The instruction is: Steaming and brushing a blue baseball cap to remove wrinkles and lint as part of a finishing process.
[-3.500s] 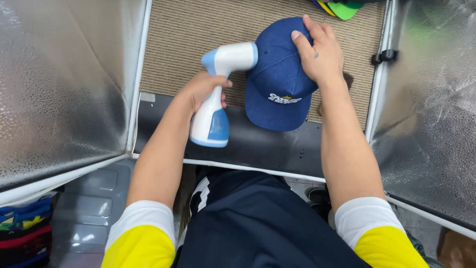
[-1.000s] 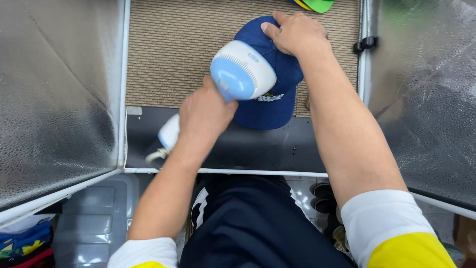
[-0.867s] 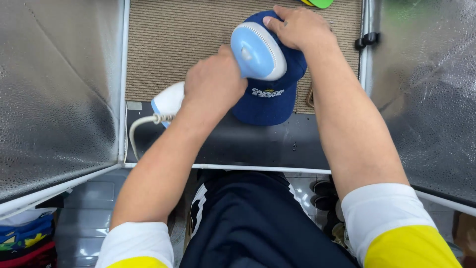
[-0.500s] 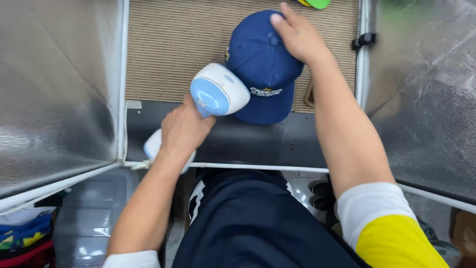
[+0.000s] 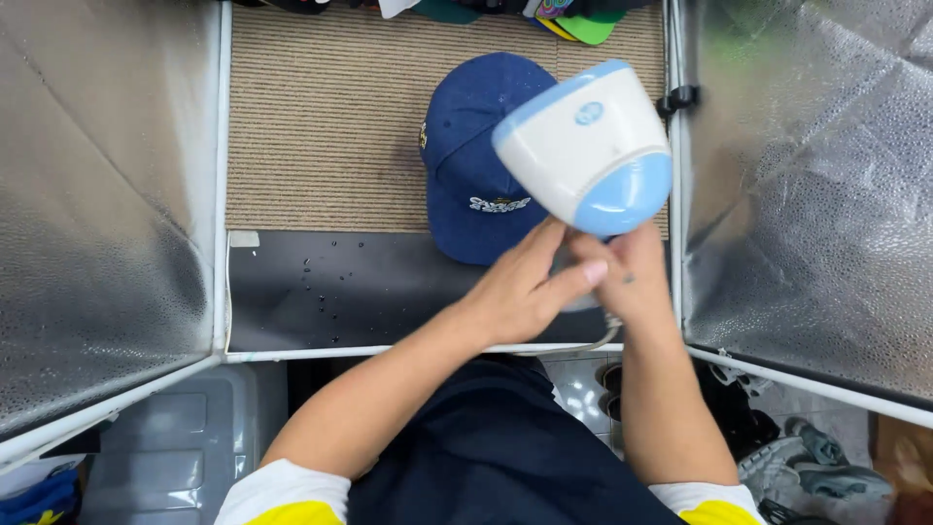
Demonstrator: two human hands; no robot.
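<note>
Both hands (image 5: 573, 287) apparently grip the white-blue steamer (image 5: 588, 146) beside the navy cap (image 5: 476, 146).

Two bare forearms. Short sleeves, white band (image 5: 282, 481) with yellow above it, lower left and lower right of frame. Dark navy garment (image 5: 496, 457) at bottom centre. No gloves, no watch.

A glossy white-and-blue plastic steamer (image 5: 588, 146), a matt navy cloth cap (image 5: 481, 156), ribbed beige mat (image 5: 326, 117), crinkled silvery foil walls (image 5: 97, 214).
</note>
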